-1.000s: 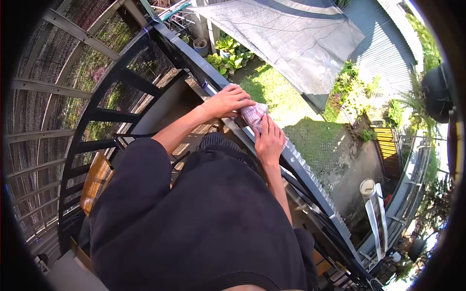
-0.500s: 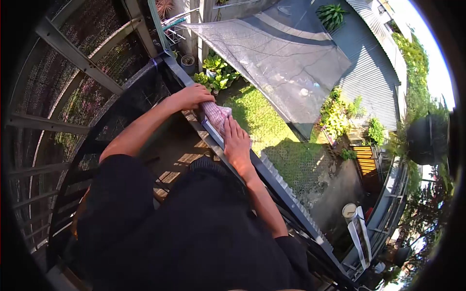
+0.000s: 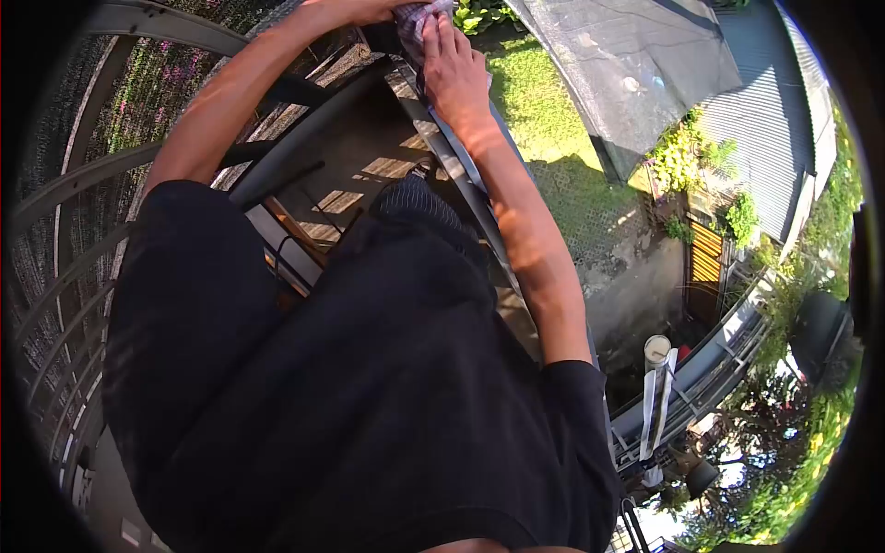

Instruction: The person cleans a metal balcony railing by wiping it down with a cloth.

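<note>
Checked cloth [image 3: 409,37] between 2 hands, beneath the right hand's [image 3: 455,85] extended, slightly spread fingers; left hand [image 3: 367,11] cropped, grip indeterminable.

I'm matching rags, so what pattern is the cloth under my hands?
The cloth looks whitish with pinkish-purple checks, at the head view's top edge.
</note>
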Demonstrator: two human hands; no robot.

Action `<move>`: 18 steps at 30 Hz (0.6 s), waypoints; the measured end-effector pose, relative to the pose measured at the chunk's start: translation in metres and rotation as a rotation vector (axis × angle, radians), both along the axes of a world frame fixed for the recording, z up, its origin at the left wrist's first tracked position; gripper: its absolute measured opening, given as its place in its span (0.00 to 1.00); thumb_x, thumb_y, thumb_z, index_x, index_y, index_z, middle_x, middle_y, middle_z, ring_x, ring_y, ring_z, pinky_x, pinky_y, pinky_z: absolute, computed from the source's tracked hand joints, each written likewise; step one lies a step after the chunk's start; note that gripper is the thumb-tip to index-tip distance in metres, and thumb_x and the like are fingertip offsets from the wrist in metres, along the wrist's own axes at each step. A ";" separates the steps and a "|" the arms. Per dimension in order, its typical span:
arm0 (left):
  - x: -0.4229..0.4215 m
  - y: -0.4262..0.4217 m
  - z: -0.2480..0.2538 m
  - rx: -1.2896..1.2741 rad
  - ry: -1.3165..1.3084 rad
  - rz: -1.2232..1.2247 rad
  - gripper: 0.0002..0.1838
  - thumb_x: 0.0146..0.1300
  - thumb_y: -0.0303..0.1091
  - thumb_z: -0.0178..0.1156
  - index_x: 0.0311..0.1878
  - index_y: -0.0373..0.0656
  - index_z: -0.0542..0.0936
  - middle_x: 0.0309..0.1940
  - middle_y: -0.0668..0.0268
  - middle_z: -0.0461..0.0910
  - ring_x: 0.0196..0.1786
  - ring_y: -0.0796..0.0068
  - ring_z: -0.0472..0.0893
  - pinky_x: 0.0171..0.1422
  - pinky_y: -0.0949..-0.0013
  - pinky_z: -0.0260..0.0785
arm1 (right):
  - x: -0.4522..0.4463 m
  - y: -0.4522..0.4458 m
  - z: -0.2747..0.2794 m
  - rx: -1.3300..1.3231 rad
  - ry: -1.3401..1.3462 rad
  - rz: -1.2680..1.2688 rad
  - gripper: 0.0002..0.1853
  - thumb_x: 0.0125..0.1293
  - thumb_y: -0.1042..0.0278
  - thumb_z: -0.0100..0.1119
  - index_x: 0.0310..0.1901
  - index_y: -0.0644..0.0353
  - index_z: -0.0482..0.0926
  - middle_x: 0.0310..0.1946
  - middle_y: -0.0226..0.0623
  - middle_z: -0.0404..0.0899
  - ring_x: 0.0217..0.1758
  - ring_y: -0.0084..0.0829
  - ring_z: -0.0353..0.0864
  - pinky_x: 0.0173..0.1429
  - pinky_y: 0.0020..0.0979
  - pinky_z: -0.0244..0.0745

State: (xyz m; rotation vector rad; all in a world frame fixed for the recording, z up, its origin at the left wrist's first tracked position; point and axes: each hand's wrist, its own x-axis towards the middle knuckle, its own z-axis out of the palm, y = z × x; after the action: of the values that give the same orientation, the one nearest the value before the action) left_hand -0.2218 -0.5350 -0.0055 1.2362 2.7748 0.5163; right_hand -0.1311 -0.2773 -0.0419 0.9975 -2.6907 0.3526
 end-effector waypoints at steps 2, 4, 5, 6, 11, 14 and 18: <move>-0.007 -0.009 -0.009 -0.100 -0.059 0.063 0.25 0.61 0.32 0.69 0.63 0.44 0.84 0.59 0.51 0.84 0.59 0.48 0.83 0.65 0.48 0.73 | -0.015 -0.019 -0.007 -0.021 0.017 -0.020 0.32 0.79 0.61 0.54 0.82 0.55 0.67 0.81 0.39 0.70 0.77 0.43 0.75 0.68 0.54 0.77; -0.009 0.000 -0.007 -0.334 -0.136 0.206 0.47 0.50 0.26 0.75 0.78 0.45 0.73 0.72 0.56 0.76 0.82 0.50 0.69 0.92 0.45 0.48 | -0.019 -0.031 -0.008 -0.019 -0.024 -0.075 0.33 0.79 0.61 0.55 0.83 0.51 0.67 0.83 0.39 0.68 0.79 0.45 0.74 0.69 0.55 0.77; 0.003 0.017 0.003 -0.330 -0.112 0.291 0.46 0.51 0.26 0.73 0.78 0.42 0.73 0.71 0.54 0.76 0.80 0.48 0.69 0.91 0.49 0.50 | -0.018 -0.031 -0.010 -0.029 -0.023 -0.093 0.33 0.79 0.61 0.55 0.84 0.51 0.66 0.83 0.39 0.67 0.79 0.45 0.74 0.70 0.55 0.77; 0.006 0.022 0.005 -0.301 -0.082 0.287 0.45 0.52 0.29 0.73 0.78 0.42 0.73 0.70 0.54 0.77 0.79 0.48 0.70 0.91 0.47 0.50 | -0.017 -0.029 -0.010 -0.009 -0.036 -0.089 0.34 0.78 0.61 0.56 0.84 0.51 0.67 0.83 0.39 0.67 0.77 0.45 0.76 0.70 0.54 0.77; 0.022 0.030 0.001 -0.191 -0.035 0.276 0.44 0.53 0.35 0.74 0.77 0.42 0.74 0.71 0.54 0.76 0.79 0.48 0.70 0.91 0.41 0.48 | 0.002 -0.018 0.001 -0.072 -0.086 -0.113 0.32 0.75 0.67 0.56 0.80 0.53 0.70 0.82 0.41 0.69 0.66 0.42 0.81 0.58 0.48 0.80; 0.041 0.060 -0.005 -0.156 -0.080 0.258 0.44 0.52 0.39 0.75 0.75 0.42 0.75 0.71 0.55 0.75 0.79 0.45 0.67 0.87 0.39 0.52 | 0.030 0.015 0.009 -0.026 -0.053 -0.134 0.35 0.71 0.67 0.58 0.80 0.58 0.69 0.82 0.41 0.68 0.67 0.41 0.79 0.61 0.46 0.78; 0.085 0.136 -0.020 -0.157 -0.155 0.186 0.48 0.49 0.38 0.74 0.78 0.46 0.71 0.74 0.55 0.73 0.80 0.45 0.66 0.88 0.27 0.40 | 0.088 0.086 0.014 -0.009 -0.085 -0.208 0.35 0.70 0.68 0.58 0.80 0.57 0.70 0.83 0.39 0.67 0.72 0.40 0.76 0.67 0.46 0.76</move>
State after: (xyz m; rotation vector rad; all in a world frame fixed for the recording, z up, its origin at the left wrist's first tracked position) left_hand -0.1370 -0.3994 -0.0252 0.8741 2.7503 0.3788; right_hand -0.0435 -0.1918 -0.0281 0.7060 -2.8326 0.3721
